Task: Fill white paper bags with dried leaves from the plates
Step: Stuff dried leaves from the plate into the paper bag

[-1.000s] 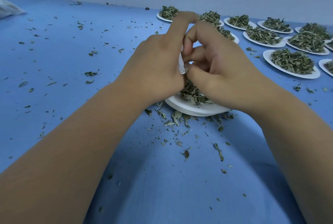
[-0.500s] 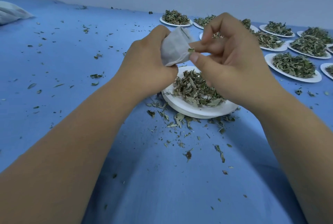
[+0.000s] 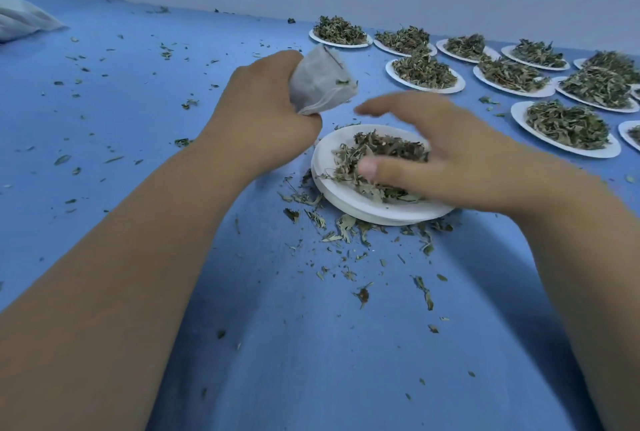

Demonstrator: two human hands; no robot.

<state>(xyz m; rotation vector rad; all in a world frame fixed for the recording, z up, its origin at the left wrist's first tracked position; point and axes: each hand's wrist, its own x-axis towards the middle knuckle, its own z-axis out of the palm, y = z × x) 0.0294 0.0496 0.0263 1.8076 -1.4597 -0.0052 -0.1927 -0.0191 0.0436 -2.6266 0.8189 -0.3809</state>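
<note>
My left hand grips a small white paper bag and holds it up above the blue table, just left of the nearest plate. That white plate carries a heap of dried leaves. My right hand hovers over the heap with fingers spread and thumb low, slightly blurred, holding nothing that I can see. A bit of leaf sticks to the bag's side.
Several more white plates of dried leaves stand in rows at the back right. Loose leaf bits lie scattered on the blue table around the near plate. A pale bag lies at the far left edge.
My right hand has left the bag's mouth and dropped, opening, over the leaves on the plate. My left hand has kept the bag and shifted it slightly left.
</note>
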